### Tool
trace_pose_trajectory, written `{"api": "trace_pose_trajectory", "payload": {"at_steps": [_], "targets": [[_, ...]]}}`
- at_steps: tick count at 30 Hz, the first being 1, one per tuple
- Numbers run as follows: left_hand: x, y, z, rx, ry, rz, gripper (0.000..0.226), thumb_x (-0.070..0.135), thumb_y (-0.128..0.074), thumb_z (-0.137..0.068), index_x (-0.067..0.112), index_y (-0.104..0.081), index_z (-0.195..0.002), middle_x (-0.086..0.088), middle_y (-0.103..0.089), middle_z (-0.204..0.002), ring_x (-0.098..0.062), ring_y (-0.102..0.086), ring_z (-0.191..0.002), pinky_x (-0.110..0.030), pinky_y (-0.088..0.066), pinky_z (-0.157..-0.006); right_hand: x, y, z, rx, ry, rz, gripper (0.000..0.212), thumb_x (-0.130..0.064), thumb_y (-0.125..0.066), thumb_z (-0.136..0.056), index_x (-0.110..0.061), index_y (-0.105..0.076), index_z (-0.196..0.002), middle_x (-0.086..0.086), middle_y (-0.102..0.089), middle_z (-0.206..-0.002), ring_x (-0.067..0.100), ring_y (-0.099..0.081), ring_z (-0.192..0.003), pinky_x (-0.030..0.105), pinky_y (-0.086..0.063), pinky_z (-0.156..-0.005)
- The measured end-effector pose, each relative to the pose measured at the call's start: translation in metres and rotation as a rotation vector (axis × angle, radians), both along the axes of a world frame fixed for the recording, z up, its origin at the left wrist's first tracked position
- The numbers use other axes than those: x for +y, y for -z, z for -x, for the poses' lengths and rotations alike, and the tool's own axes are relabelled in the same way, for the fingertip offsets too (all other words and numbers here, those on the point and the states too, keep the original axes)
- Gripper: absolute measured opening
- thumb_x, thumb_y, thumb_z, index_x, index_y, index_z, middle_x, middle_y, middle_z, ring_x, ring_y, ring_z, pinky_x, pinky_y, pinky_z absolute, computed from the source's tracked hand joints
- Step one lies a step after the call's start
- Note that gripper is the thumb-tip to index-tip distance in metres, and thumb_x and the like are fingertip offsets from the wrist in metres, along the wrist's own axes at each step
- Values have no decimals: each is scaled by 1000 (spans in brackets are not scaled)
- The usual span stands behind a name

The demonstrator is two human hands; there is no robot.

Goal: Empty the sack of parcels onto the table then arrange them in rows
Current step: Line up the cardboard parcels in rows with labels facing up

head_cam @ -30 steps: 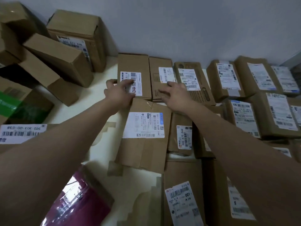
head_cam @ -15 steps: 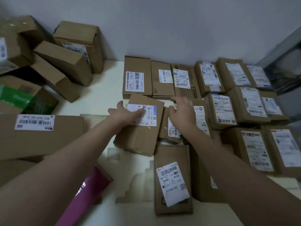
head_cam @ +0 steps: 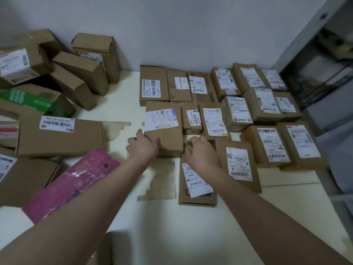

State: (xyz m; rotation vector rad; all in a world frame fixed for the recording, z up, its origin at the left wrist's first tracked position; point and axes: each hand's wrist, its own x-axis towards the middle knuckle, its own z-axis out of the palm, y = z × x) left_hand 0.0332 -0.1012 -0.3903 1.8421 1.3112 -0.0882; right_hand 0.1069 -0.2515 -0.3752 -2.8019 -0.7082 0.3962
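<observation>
Brown cardboard parcels with white labels lie in rows on the white table (head_cam: 164, 226), filling its middle and right. My left hand (head_cam: 142, 148) grips the near left corner of a parcel with a white and blue label (head_cam: 163, 129), which sits at the left end of the second row. My right hand (head_cam: 202, 153) hangs loosely curled by that parcel's near right corner, fingertips close to it, above a flat parcel (head_cam: 196, 184) in the near row. The back row starts with a parcel (head_cam: 152, 85) against the wall. No sack is in view.
A loose pile of boxes (head_cam: 76, 73) is heaped at the back left. A long box (head_cam: 61, 136) and a pink plastic-wrapped package (head_cam: 76, 180) lie at the near left. Metal shelving (head_cam: 324, 73) stands at the right. Bare table shows in front.
The view has pulled back. Both hands have come nearer along the blue-labelled parcel, from its top to its near end; the parcel now lies straight in the second row.
</observation>
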Motion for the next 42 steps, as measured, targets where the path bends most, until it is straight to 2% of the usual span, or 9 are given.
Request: {"api": "trace_pose_trajectory", "payload": {"at_steps": [3,6,10,14,17,24,30,35,42], "targets": [[-10,-6,17,-2,43,-120,69,39,-58,-91,18,-27,-149,-19,-29,-145,-37,-24,-135,-43,-28,-108,-23,-1,34,175,-134,315,91,-58,-69,-75,-21,-25,-145,10,-19,-148,32,-20,-137,42,-42,-97],[-19,-10,34,46,132,-244,76,40,-65,-85,20,-28,-148,-18,-27,-146,-35,-21,-137,-41,-20,-113,-34,8,57,208,-315,593,126,-53,-80,-65,-22,5,-153,8,12,-158,39,2,-144,47,-26,-113],[-18,-19,65,174,211,-384,97,49,-73,-75,25,-17,-151,-21,-14,-153,-36,-7,-144,-51,-1,-119,-37,12,65,186,-221,431,105,-24,-75,-79,-20,0,-153,4,6,-161,30,-1,-147,41,-22,-116],[-1,-28,108,417,226,-397,134,58,-82,-60,28,11,-152,-29,14,-156,-45,15,-145,-62,9,-114,-32,5,82,175,-199,319,98,-38,-72,-81,-20,-7,-152,7,4,-160,31,-4,-145,44,-19,-117],[16,-25,148,509,248,-336,151,63,-85,-50,28,23,-149,-31,10,-156,-46,12,-144,-66,9,-111,-32,0,99,123,-257,109,78,-37,-63,-89,-19,-18,-151,5,-6,-159,28,-11,-143,39,-24,-114],[-3,-56,160,102,250,-259,134,56,-87,-50,45,1,-150,-15,-25,-145,-39,-22,-136,-57,-27,-111,-57,-4,122,374,-140,-280,67,-50,-54,-92,-21,-30,-148,5,-37,-148,25,-41,-133,40,-36,-107],[-53,-94,156,-681,108,566,130,31,-92,-58,38,-3,-152,1,-64,-127,-22,-62,-116,-46,-53,-85,-77,-28,113,1047,487,-555,89,-90,-35,-69,-32,-47,-135,1,-58,-132,31,-57,-117,51,-57,-74],[-78,-88,181,-807,48,895,98,68,-74,-60,35,-36,-144,-4,-52,-141,-32,-57,-121,-68,-50,-78,-109,-32,111,1105,457,-756,51,-65,-40,-92,-29,-57,-124,5,-74,-107,26,-71,-96,44,-58,-74],[-88,-92,189,-378,-82,633,86,87,-35,-75,10,-59,-105,-12,-62,-115,-30,-63,-104,-60,-54,-84,-151,-28,100,937,513,-923,35,-43,-59,-93,-18,-54,-117,6,-72,-100,21,-68,-90,43,-56,-82]]}}
